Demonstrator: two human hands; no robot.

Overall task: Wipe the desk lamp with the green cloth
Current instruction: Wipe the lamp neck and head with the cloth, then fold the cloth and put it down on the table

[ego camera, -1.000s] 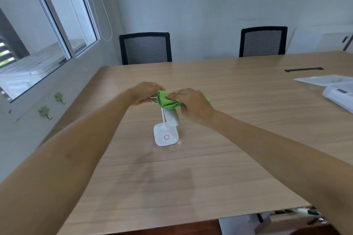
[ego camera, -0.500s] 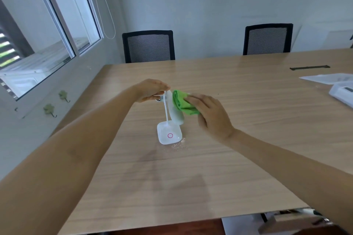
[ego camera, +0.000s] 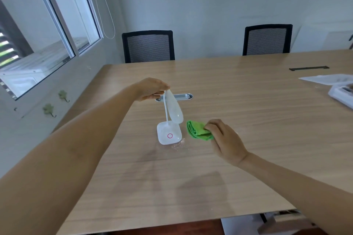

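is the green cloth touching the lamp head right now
No, the green cloth, bunched in the right hand, sits apart from the lamp head, down beside the lamp's base.

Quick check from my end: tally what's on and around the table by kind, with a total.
Desk lamp: 1, white
Green cloth: 1
Chairs: 2, black
Papers: 1 pile
White device at the right edge: 1
Total: 6
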